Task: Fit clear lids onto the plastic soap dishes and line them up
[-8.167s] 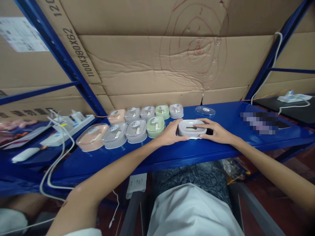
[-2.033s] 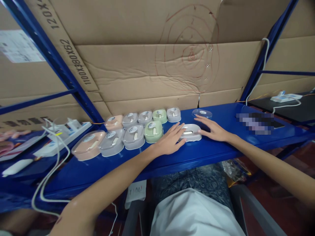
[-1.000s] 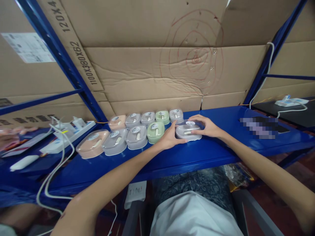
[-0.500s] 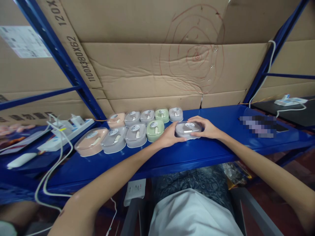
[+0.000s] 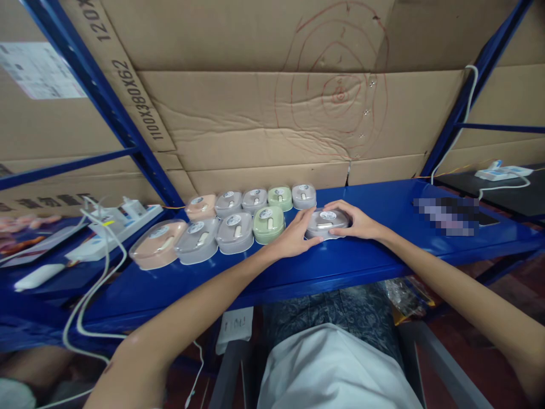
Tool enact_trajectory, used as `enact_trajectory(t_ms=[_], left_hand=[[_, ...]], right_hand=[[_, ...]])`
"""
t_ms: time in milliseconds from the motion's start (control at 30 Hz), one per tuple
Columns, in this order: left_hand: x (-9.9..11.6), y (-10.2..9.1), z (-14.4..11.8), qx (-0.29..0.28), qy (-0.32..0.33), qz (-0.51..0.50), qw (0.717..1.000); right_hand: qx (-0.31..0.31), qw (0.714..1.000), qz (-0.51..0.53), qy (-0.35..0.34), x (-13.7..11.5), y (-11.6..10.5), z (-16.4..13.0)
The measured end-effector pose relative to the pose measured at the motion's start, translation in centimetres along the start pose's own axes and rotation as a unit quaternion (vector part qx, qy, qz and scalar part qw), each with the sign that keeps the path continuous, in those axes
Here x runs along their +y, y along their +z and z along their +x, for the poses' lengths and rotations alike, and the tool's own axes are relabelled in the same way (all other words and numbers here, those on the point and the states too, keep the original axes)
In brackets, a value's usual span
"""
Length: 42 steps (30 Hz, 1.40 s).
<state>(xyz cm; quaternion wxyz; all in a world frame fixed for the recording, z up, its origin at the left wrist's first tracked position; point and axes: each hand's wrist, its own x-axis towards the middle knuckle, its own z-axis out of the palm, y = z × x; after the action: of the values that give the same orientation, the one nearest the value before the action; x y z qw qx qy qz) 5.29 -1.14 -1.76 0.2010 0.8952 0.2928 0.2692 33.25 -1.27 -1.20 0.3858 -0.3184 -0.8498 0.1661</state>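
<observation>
Nine lidded boxes (image 5: 232,218) already ranked at left; a tenth, the grey box (image 5: 326,222), lid on, is clasped between left hand (image 5: 294,241) and right hand (image 5: 356,222), unranked.

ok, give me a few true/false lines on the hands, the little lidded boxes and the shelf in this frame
1. Both hands, left hand and right hand, touch the grey box. True.
2. The grey box has no lid. False: a clear lid covers it.
3. The boxes sit in two rows on the blue shelf. True.
4. The green box is stacked on the grey box. False: it sits beside it, left.
</observation>
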Motion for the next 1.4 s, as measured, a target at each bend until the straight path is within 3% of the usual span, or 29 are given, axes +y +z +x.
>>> enact_trajectory(t_ms=[233, 433, 667, 1067, 1233, 1400], left_hand=[[0.6, -0.2, -0.1, -0.005, -0.014, 0.062, 0.998], [1.2, -0.2, -0.4, -0.001, 0.046, 0.135, 0.99], [1.5, -0.8, -0.7, -0.015, 0.056, 0.167, 0.984], [2.0, -0.7, -0.7, 0.011, 0.052, 0.175, 0.983], [2.9, -1.2, -0.7, 0.015, 0.109, 0.225, 0.968], [3.7, -1.6, -0.9, 0.025, 0.125, 0.248, 0.96]], right_hand=[[-0.034, 0.999, -0.022, 0.019, 0.1, 0.3, -0.3], [-0.034, 0.994, -0.1, -0.024, 0.4, 0.7, -0.4], [-0.056, 0.988, -0.141, -0.015, -1.0, 0.6, -0.2], [-0.04, 0.99, -0.132, -0.028, -0.8, 0.6, -0.7], [-0.015, 0.991, -0.134, 0.002, -0.7, 0.6, -0.8], [-0.011, 0.991, -0.133, -0.03, -1.4, 0.5, -0.6]])
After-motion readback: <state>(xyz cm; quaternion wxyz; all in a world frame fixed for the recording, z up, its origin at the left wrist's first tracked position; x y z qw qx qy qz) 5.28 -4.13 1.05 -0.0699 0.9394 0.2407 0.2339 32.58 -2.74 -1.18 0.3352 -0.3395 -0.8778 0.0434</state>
